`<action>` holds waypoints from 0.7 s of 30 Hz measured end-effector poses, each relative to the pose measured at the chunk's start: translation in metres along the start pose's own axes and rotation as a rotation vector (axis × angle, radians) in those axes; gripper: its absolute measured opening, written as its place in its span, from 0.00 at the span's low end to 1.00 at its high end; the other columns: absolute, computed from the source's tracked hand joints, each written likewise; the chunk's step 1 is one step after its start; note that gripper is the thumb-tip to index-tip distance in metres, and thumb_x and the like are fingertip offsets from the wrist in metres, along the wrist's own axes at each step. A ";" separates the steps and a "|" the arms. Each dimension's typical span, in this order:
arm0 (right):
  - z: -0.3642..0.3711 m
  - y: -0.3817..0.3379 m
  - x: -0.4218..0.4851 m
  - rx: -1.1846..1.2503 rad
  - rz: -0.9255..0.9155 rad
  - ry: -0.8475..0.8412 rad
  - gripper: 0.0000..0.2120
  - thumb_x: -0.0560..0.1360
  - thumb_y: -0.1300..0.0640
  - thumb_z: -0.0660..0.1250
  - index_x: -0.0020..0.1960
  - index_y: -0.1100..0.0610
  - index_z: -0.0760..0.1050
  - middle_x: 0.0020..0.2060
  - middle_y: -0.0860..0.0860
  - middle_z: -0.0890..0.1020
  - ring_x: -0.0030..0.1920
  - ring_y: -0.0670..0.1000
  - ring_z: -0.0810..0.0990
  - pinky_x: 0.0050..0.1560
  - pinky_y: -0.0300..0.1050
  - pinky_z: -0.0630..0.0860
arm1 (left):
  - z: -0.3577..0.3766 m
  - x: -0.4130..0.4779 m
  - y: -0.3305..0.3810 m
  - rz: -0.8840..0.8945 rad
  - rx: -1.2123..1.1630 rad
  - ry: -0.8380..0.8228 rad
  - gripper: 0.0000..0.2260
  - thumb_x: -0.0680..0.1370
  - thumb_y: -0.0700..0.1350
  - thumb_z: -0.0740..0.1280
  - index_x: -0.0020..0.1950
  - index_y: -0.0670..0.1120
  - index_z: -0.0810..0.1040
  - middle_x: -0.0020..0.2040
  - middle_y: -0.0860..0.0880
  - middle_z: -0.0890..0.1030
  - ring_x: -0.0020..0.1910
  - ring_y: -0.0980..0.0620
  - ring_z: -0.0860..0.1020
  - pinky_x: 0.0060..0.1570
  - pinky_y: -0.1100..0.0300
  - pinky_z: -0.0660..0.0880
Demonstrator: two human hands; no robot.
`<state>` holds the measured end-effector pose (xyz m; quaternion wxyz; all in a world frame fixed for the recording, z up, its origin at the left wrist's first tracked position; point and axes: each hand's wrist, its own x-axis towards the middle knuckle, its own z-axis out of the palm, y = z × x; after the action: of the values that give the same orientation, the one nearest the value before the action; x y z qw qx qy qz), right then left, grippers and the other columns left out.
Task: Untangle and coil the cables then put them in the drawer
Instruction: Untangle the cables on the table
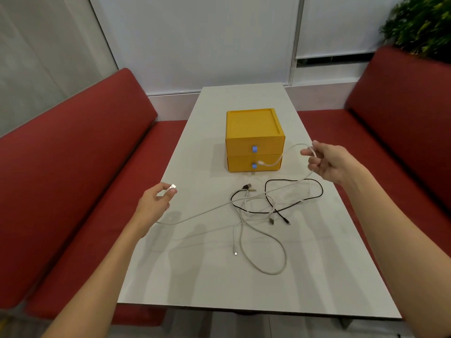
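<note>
While scanning from left to right, find the left hand (156,203) raised just over the left edge of the white rectangular table (207,289). Note thumb and forefinger closed narrowly on the silver USB plug (173,186) of the long white cable (207,210), with the other fingers loosely curled. Trace that cable down from the plug to the tabletop, then rightward through the tangle and up to the right hand (334,162).

Note the right hand raised above the right side of the table, near the box, pinching the same cable between thumb and fingertips, with the lower fingers half spread. Follow the short free length from this pinch, arcing left in the air to a small white connector (261,163) in front of the lower drawer (241,163), just beside its blue pull tab (254,165). Cannot tell whether touching.

Locate the tangle of loose cables (263,208) lying on the table between the hands, in front of the yellow two-drawer plastic box (251,123): one thin black cable (322,191) looped to the right, plus white cables (271,273), uncoiled, with one wide loop toward the near edge. Note both drawers closed, upper drawer (241,146) included. Find red upholstered benches (73,167) along both long sides of the table and a green leafy plant (419,23) at far right.
</note>
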<state>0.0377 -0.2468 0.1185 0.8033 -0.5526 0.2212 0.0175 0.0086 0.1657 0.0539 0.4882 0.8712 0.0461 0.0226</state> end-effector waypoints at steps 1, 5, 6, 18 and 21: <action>-0.003 -0.002 0.000 0.012 -0.001 0.011 0.06 0.82 0.58 0.57 0.49 0.59 0.69 0.28 0.53 0.83 0.18 0.45 0.66 0.21 0.34 0.69 | -0.002 -0.001 -0.005 -0.009 0.005 -0.003 0.08 0.79 0.53 0.65 0.48 0.51 0.80 0.32 0.52 0.69 0.30 0.52 0.68 0.29 0.61 0.61; -0.009 -0.001 0.002 0.001 0.015 0.015 0.04 0.80 0.65 0.57 0.50 0.61 0.71 0.33 0.55 0.85 0.21 0.46 0.68 0.24 0.37 0.74 | -0.010 0.000 -0.020 -0.055 0.015 0.002 0.08 0.79 0.53 0.65 0.48 0.50 0.79 0.33 0.48 0.66 0.29 0.51 0.62 0.28 0.62 0.57; -0.010 0.000 0.003 -0.002 0.006 0.032 0.04 0.80 0.66 0.58 0.50 0.62 0.71 0.36 0.56 0.85 0.21 0.46 0.69 0.25 0.37 0.74 | -0.012 0.000 -0.022 -0.061 0.030 0.006 0.08 0.79 0.53 0.65 0.48 0.50 0.79 0.32 0.49 0.66 0.27 0.52 0.62 0.27 0.62 0.57; -0.043 0.042 -0.007 -0.104 0.043 0.030 0.13 0.82 0.64 0.53 0.58 0.57 0.76 0.44 0.52 0.81 0.22 0.45 0.68 0.25 0.36 0.73 | 0.002 -0.005 0.016 -0.367 -0.524 -0.034 0.08 0.82 0.44 0.59 0.50 0.43 0.76 0.25 0.53 0.65 0.18 0.58 0.57 0.19 0.66 0.54; -0.057 0.066 -0.011 -0.076 0.105 0.035 0.14 0.82 0.64 0.54 0.58 0.58 0.77 0.42 0.52 0.80 0.26 0.46 0.67 0.26 0.35 0.73 | 0.007 -0.007 0.050 -0.365 -0.743 -0.145 0.07 0.82 0.43 0.58 0.48 0.43 0.73 0.25 0.54 0.65 0.17 0.60 0.58 0.16 0.68 0.54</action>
<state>-0.0101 -0.2700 0.0478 0.7759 -0.5705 0.2630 0.0583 0.0048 0.1336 0.0926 0.7672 0.6127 0.1540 -0.1104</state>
